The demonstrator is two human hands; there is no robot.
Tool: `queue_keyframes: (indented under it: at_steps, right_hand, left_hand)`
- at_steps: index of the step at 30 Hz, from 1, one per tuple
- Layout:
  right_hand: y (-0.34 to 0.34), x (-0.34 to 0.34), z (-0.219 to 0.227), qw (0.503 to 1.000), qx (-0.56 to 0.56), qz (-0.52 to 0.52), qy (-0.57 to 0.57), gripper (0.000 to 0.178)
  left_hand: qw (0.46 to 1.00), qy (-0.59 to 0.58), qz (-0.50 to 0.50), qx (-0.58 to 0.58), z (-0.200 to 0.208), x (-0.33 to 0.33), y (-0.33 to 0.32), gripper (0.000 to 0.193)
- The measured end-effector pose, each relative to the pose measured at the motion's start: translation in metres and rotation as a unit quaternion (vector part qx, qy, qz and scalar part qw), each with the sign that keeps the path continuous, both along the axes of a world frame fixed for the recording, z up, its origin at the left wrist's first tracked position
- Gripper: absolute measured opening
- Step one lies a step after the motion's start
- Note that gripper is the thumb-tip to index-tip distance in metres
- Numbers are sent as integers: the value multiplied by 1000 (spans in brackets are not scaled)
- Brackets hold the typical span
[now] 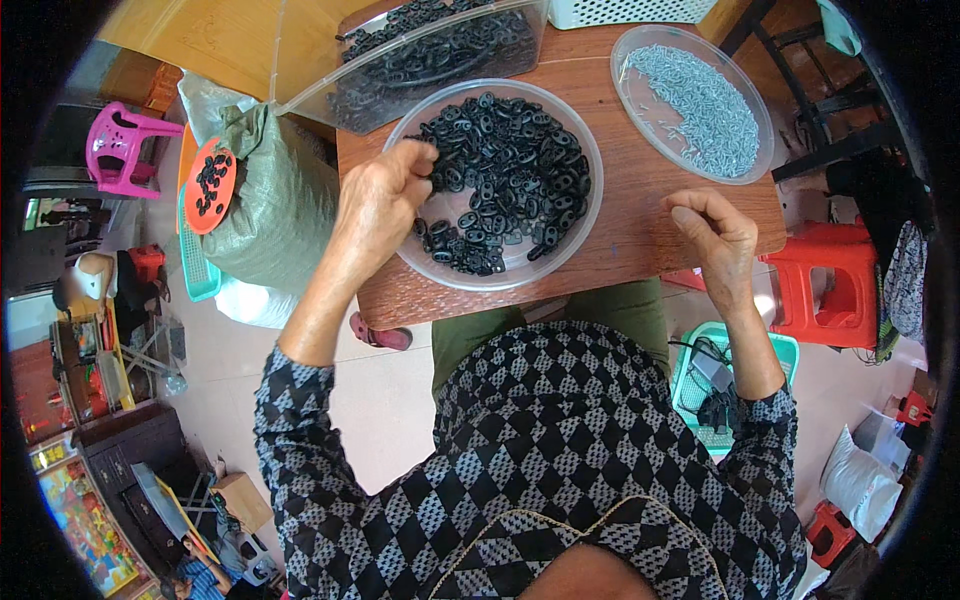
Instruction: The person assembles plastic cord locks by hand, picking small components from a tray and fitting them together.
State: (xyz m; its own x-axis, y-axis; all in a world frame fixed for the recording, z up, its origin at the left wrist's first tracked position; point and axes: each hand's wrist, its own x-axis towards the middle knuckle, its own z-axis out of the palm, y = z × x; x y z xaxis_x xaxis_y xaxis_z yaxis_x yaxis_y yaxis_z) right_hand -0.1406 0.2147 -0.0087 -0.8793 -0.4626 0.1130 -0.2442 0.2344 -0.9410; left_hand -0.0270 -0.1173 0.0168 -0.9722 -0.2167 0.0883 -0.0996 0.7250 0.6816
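A round clear plastic basin (594, 200) on the wooden table holds a heap of small black oval plastic parts with holes (510, 165). Over its left rim is my left hand (385, 195), fingers curled and pinched together beside the black parts; what they hold, if anything, is hidden. My right hand (718, 235) hovers above the table's right side, thumb and fingers bent together, with anything between them too small to name. Beyond it, a shallow clear round tray (757, 172) carries many small silvery metal pins (705, 105).
A clear rectangular bin (400, 92) of black parts stands at the table's far left. Left of the table (625, 235), a green woven sack (285, 200) bears an orange-red plate (228, 180). A red stool (830, 285) and a green basket (785, 365) flank my right side.
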Motion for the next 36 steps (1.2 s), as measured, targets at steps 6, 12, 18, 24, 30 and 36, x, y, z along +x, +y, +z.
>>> queue_keyframes:
  at_steps: [6,12,18,24,30,36]
  right_hand:
    - [-3,0,-4,998,7,-1,-54,10]
    - [-11,1,-8,999,9,26,-22,11]
    - [-15,6,-7,999,5,19,-33,9]
    - [-5,5,-12,999,7,4,-33,10]
    - [-11,8,-13,999,-5,27,-45,10]
    - [-16,12,-11,999,0,30,-12,10]
  left_hand:
    - [940,-89,-186,-270,4,21,7,22]
    - [953,-119,-174,-217,-18,2,11,29]
    - [996,-29,-80,13,-26,-25,24,22]
    - [996,-24,-63,-51,-2,4,15,15]
    - [952,-73,-171,-244,-13,23,28,22]
    - [987,-55,-98,-112,-14,14,31,21]
